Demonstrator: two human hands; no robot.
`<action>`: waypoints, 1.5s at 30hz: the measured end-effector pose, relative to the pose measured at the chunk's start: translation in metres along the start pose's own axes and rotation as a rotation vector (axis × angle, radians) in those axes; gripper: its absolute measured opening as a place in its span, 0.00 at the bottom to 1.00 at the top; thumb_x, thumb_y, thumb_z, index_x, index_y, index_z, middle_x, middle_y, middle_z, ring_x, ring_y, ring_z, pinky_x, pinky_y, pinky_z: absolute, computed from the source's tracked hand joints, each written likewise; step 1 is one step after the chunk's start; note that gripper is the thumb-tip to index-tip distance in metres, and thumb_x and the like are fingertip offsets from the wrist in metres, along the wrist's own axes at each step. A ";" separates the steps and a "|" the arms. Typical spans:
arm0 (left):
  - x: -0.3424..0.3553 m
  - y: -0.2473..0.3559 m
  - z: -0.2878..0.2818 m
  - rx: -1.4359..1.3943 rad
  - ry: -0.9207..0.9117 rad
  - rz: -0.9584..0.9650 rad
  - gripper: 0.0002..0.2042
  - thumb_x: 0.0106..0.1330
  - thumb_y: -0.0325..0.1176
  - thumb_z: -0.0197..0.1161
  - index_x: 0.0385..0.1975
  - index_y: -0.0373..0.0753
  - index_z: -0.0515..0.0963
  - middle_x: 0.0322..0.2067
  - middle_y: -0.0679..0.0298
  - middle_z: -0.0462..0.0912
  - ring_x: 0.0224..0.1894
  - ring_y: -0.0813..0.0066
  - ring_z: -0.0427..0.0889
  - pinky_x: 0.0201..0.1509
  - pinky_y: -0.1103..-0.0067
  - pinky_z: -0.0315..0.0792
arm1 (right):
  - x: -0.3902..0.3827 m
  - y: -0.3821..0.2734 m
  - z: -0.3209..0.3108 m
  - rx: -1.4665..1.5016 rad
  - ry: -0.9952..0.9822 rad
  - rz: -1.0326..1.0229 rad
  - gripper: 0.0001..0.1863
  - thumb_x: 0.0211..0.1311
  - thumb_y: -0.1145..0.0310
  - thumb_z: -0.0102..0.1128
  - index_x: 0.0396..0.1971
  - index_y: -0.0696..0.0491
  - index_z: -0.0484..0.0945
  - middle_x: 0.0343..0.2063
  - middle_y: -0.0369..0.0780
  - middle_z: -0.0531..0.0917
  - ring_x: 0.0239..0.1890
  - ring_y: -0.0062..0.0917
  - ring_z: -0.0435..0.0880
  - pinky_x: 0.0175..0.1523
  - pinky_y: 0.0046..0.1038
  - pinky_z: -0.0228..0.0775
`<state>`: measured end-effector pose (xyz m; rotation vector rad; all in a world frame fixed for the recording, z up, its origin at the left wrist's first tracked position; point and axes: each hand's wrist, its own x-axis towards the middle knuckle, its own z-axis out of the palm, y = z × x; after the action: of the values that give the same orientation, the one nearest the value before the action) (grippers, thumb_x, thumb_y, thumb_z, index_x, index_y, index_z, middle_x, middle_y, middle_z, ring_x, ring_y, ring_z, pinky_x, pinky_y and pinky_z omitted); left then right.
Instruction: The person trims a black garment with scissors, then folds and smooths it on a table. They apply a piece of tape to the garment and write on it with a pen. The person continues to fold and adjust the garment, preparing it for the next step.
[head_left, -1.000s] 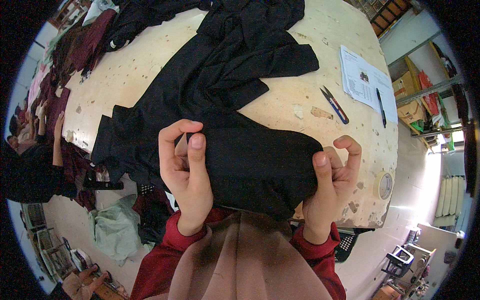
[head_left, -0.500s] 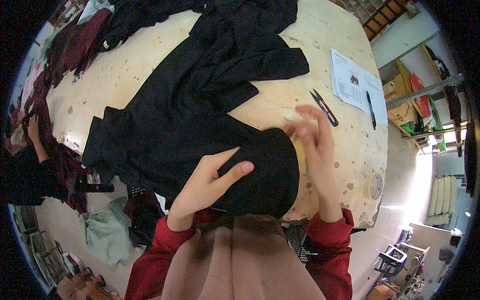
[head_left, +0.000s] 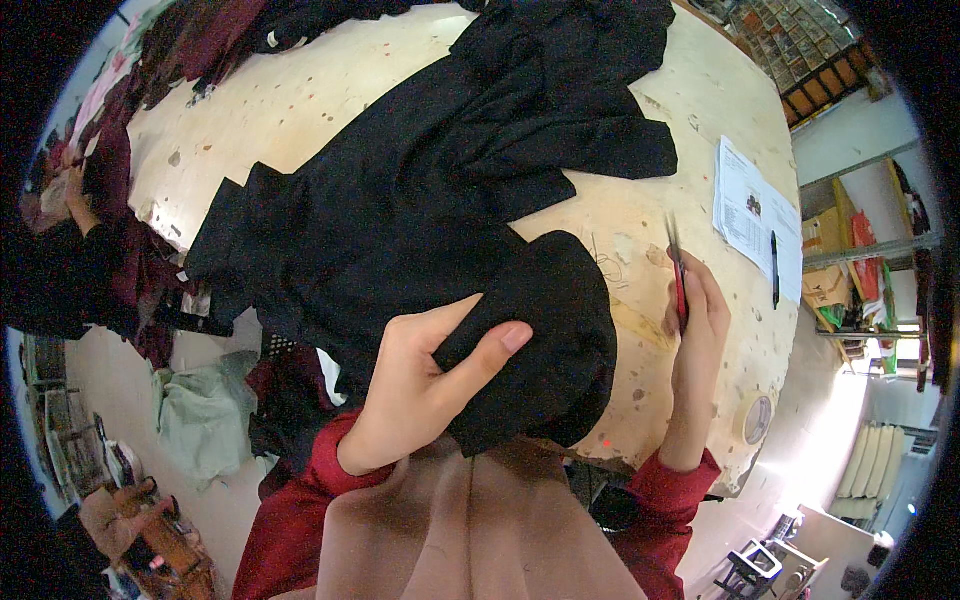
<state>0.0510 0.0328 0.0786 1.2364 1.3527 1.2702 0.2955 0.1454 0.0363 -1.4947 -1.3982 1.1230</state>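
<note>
A black garment [head_left: 400, 190] stretches across the table, its near end bunched in front of me. My left hand [head_left: 435, 375] has its thumb on top of this cloth and the other fingers tucked out of sight under a fold, gripping it. To the right of the garment, my right hand [head_left: 697, 300] is closed around a pair of thread snips [head_left: 679, 270], raised off the table with the blades pointing away from me. The blades look blurred. Loose threads [head_left: 608, 265] lie on the table between the cloth and my right hand.
Printed sheets [head_left: 748, 205] with a black pen [head_left: 774, 270] lie at the table's right side. A roll of tape [head_left: 757, 420] sits near the right edge. At the far left, a co-worker's arm [head_left: 80, 205] is among maroon cloth [head_left: 125, 290]. Pale green cloth [head_left: 205, 415] hangs lower left.
My right hand has picked up the thread snips from the table. The near end of the black garment has been folded up a little under my left hand, which keeps its hold.
</note>
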 end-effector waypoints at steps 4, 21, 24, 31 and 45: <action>0.000 0.001 0.001 -0.017 0.026 0.035 0.09 0.65 0.29 0.63 0.37 0.29 0.80 0.26 0.62 0.83 0.29 0.86 0.77 0.31 0.85 0.71 | -0.053 -0.037 0.009 -0.045 -0.096 -0.335 0.20 0.56 0.65 0.64 0.48 0.55 0.80 0.18 0.30 0.72 0.21 0.13 0.68 0.27 0.17 0.60; -0.002 0.001 -0.001 -0.056 0.078 0.060 0.06 0.63 0.27 0.63 0.33 0.30 0.80 0.22 0.66 0.79 0.25 0.89 0.72 0.26 0.86 0.66 | -0.091 -0.076 0.021 -0.527 -0.173 -0.605 0.29 0.30 0.74 0.77 0.43 0.54 0.84 0.16 0.33 0.71 0.18 0.17 0.67 0.23 0.19 0.55; -0.001 0.002 -0.001 -0.049 0.082 0.080 0.06 0.64 0.27 0.63 0.33 0.30 0.80 0.21 0.67 0.79 0.25 0.90 0.72 0.26 0.86 0.66 | -0.091 -0.078 0.022 -0.533 -0.179 -0.630 0.29 0.30 0.74 0.77 0.43 0.54 0.84 0.16 0.33 0.71 0.18 0.17 0.67 0.24 0.20 0.55; -0.002 0.001 -0.001 -0.073 0.084 0.071 0.06 0.64 0.27 0.62 0.32 0.30 0.79 0.21 0.69 0.78 0.25 0.91 0.71 0.26 0.87 0.65 | -0.093 -0.078 0.025 -0.581 -0.140 -0.663 0.29 0.29 0.73 0.78 0.42 0.51 0.85 0.16 0.32 0.70 0.17 0.17 0.67 0.24 0.20 0.55; -0.003 0.001 0.001 -0.102 0.098 0.039 0.06 0.65 0.28 0.62 0.31 0.30 0.80 0.21 0.70 0.79 0.25 0.91 0.71 0.26 0.87 0.66 | -0.098 -0.083 0.027 -0.707 -0.108 -0.673 0.29 0.29 0.72 0.78 0.42 0.48 0.85 0.15 0.32 0.70 0.17 0.18 0.66 0.23 0.22 0.55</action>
<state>0.0521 0.0300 0.0790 1.1478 1.3213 1.4253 0.2449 0.0545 0.1153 -1.2221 -2.2922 0.2891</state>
